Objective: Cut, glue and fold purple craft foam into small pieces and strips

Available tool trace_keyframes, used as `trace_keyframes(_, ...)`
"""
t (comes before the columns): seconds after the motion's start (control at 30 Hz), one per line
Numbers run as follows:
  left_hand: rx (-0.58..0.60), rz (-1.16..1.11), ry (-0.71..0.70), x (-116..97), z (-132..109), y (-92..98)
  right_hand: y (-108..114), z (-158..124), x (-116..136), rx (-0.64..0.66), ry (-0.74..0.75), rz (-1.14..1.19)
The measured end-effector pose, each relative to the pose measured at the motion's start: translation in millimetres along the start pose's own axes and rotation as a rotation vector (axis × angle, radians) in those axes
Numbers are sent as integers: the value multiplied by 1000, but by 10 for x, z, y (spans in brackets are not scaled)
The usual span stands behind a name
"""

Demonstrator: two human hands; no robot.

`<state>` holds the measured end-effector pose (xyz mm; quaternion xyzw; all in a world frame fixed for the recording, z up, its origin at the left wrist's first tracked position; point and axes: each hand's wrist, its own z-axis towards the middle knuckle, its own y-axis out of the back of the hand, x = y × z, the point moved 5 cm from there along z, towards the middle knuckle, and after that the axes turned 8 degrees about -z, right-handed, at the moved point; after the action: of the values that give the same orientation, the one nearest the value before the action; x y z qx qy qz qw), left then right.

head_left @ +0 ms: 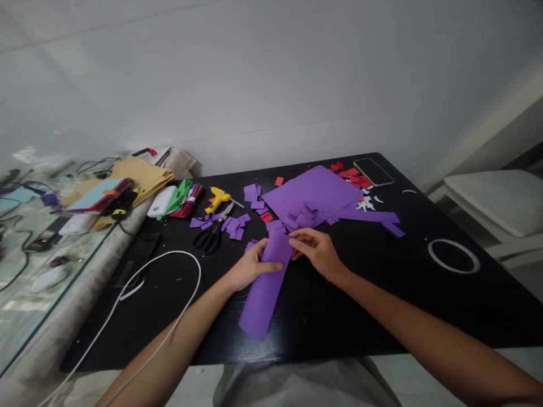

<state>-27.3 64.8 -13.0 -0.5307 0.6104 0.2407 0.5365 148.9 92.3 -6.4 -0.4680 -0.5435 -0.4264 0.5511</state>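
Purple paper strip point(265, 288), long, smooth and matte, lies slanted on the near middle of the black desk point(382, 305), with its lower end close to the front edge. The left hand point(250, 265) is curled around the strip's upper left side, fingers laid across the paper. The right hand point(317, 249) pinches the upper right corner between thumb and fingertips. Both hands are closed on the strip.

Just beyond them lies a large purple sheet point(311, 195), flat and square-cornered, with small purple rectangles point(234, 225) strewn along its near edge and to its left. Black-handled scissors point(210, 234) rest among those pieces, and a yellow glue gun point(217, 199) sits behind them. Red scraps point(352, 175) and a dark-screened phone point(373, 171) lie near the far edge. A thin white ring point(453, 255) lies to the right and a white cable point(169, 265) loops to the left. Brown envelopes point(142, 172) are stacked at the far left, by a glass-topped surface point(25, 294). The desk top is glossy, and a plain white wall point(271, 85) stands behind it.
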Motion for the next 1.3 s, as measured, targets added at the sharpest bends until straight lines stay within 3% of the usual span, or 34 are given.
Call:
trace_keyframes(0.17, -38, -123, 30, -26, -11, -40, -57, -29, -16, 66, 14, -21)
trace_keyframes(0.43, -166, -93, 37, -24, -20, -36, -184, -117, -36, 142, 20, -33)
trace_keyframes(1.3, -127, -215, 165, -49, -52, 22, -168, -103, -39, 256, -39, 79)
